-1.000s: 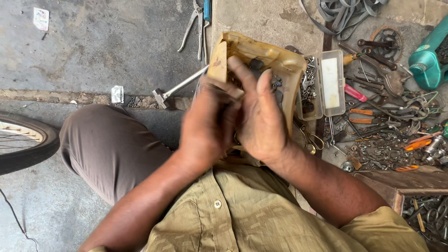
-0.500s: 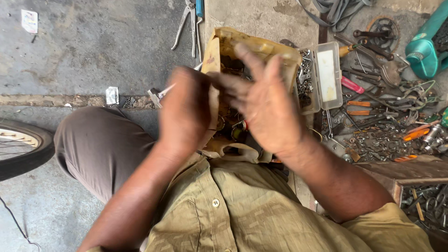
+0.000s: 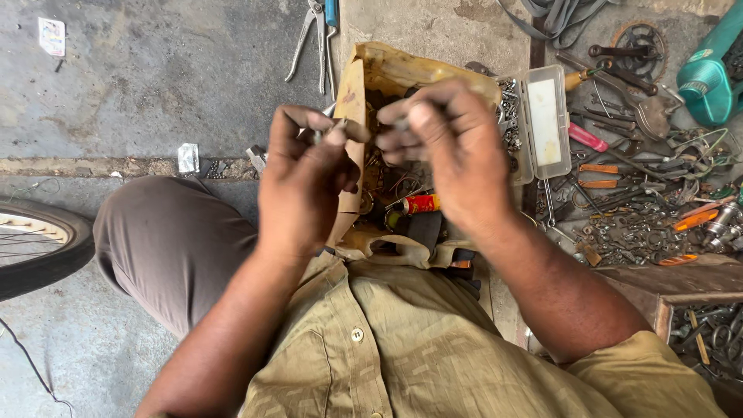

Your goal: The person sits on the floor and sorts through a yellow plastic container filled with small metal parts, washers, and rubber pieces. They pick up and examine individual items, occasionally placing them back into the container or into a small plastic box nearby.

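My left hand (image 3: 306, 186) is raised in front of my chest, fingers pinched on a small dark metal part (image 3: 334, 129) that I cannot identify. My right hand (image 3: 449, 151) hovers beside it, fingers curled together, and seems to hold a tiny piece at its fingertips (image 3: 404, 122). Both hands sit above a worn yellow-brown box (image 3: 371, 73) filled with small parts, a red-and-yellow tube (image 3: 420, 203) and dark bits. The hands are a little apart.
A clear plastic parts case (image 3: 542, 124) lies open right of the box. Pliers (image 3: 313, 35) lie on the concrete above. Many tools, spanners and screwdrivers (image 3: 642, 193) are strewn at right, with a teal container (image 3: 708, 73). A bicycle tyre (image 3: 46, 248) is at left.
My hands were clasped together over the box a second ago. They have since separated, each now pinching something small, and the view has shifted slightly.
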